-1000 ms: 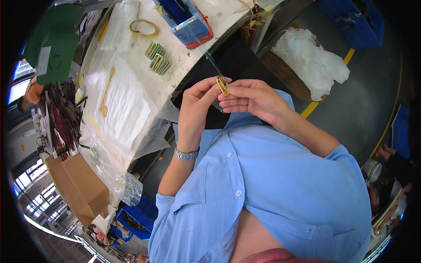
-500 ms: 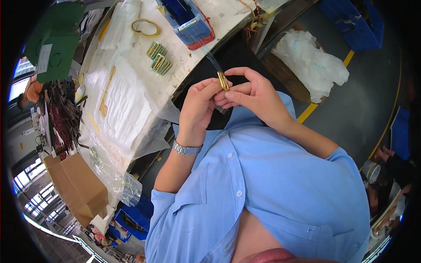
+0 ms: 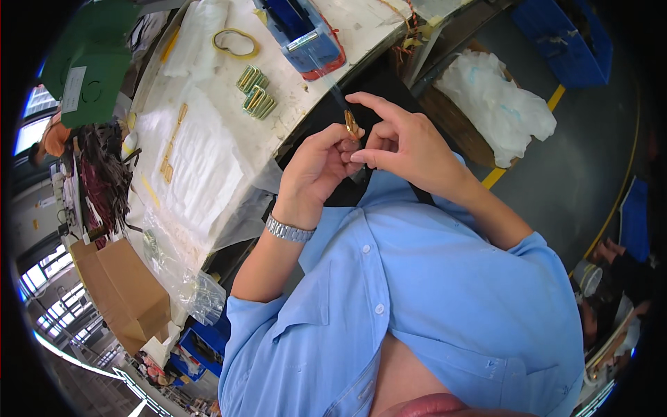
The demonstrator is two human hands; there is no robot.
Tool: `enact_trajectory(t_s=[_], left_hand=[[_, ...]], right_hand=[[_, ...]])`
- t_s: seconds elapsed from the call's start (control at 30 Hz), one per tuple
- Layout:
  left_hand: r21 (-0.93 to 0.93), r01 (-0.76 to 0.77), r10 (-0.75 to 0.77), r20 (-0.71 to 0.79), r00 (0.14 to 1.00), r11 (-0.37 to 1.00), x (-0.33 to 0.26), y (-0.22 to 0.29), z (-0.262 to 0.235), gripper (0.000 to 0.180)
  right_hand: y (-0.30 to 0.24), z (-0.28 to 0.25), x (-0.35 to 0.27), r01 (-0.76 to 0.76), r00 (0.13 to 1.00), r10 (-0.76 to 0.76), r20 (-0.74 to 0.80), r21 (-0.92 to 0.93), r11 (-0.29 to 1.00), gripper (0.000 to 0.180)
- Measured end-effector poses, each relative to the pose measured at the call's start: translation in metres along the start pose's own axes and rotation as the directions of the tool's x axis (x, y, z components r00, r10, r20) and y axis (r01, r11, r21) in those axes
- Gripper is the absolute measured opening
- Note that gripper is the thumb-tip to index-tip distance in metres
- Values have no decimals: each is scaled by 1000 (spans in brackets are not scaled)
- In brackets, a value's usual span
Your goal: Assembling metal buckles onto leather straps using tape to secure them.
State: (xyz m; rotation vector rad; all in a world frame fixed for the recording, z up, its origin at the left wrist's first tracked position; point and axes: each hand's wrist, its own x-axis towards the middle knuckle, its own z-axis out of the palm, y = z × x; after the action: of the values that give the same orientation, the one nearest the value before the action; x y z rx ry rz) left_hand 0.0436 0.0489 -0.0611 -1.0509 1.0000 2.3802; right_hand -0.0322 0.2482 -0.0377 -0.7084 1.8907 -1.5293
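Pinched between the fingertips of both hands, a small brass clip (image 3: pixel 352 125) is held just off the edge of the white worktable (image 3: pixel 208 160), left hand (image 3: pixel 316 170) and right hand (image 3: pixel 403 142) closed on it together. Behind the clip, a blue plastic bin (image 3: pixel 306 31) sits on the worktable, contents unclear; brass clips (image 3: pixel 256 90) lie beside it.

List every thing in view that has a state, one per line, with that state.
Small gold metal clip: pinched between fingertips of both hands, above the lap.
Left hand: closed on the clip.
Right hand: pinching the clip, index finger raised.
Gold metal clips in two bunches: lying on the white table.
Blue plastic bin: open.
Brown cardboard box: open.
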Motion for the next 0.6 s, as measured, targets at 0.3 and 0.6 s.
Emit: enact_trajectory(t_s=[0.3,0.6], left_hand=[[-122,33,-14,149,989,992,3,1,-11,10],[-192,87,-53,175,983,977,8,1,-16,8]], right_hand=[[28,-8,12,114,992,-116,-39,-44,992,77],[34,-5,31,149,984,-167,65,226,963,79]])
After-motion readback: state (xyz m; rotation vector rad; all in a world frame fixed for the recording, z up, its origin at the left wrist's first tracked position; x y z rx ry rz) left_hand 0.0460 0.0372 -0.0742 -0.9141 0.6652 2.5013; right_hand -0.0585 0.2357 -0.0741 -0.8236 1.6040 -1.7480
